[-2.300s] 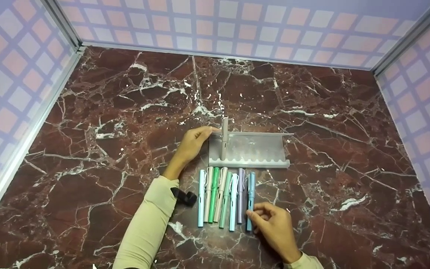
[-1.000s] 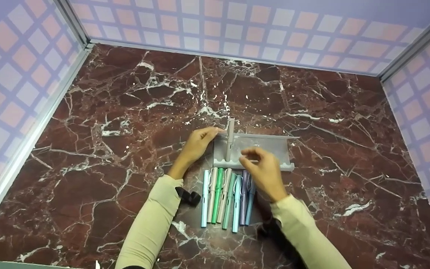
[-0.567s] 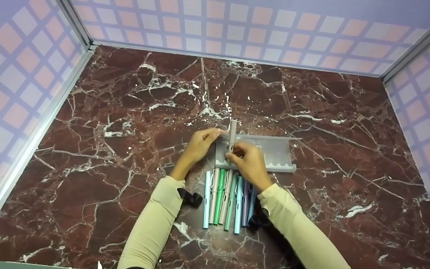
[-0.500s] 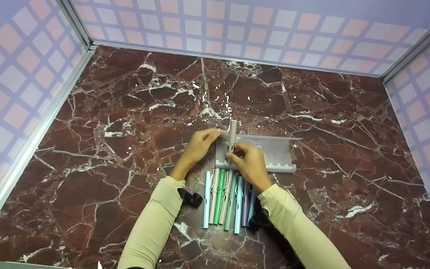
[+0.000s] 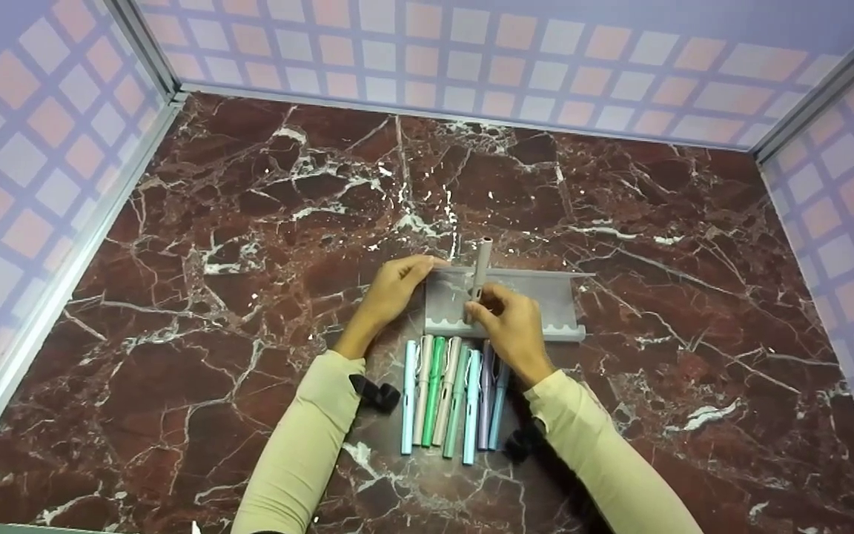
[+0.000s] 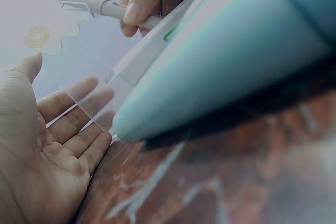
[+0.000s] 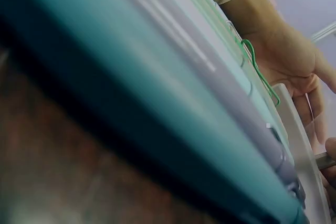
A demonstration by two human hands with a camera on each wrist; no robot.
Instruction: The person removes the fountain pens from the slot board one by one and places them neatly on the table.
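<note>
My right hand (image 5: 512, 326) pinches a greyish-beige capped pen (image 5: 484, 258) between thumb and fingers, over the left half of a clear plastic pen rack (image 5: 534, 293). The pen leans slightly right, and the hand covers part of its lower half. In the left wrist view, a clip shows on the cap of this pen (image 6: 100, 7). At the rack's back left corner is my left hand (image 5: 395, 291). Its fingers (image 6: 79, 106) are nearly straight and lie against the clear panel, their tips visible through it. Several scalloped notches line the rack's front lip.
Several capped pens lie side by side before the rack, including light blue (image 5: 408, 400), green (image 5: 433, 393), purple (image 5: 485, 415) and darker blue (image 5: 497, 415) ones. All rest on a dark red marbled surface (image 5: 249, 386), with checked walls (image 5: 464, 59) around it.
My right hand has moved from beside the darker blue pen to the rack. It has taken hold of the beige pen and shifted it right. My left hand stays at the corner.
</note>
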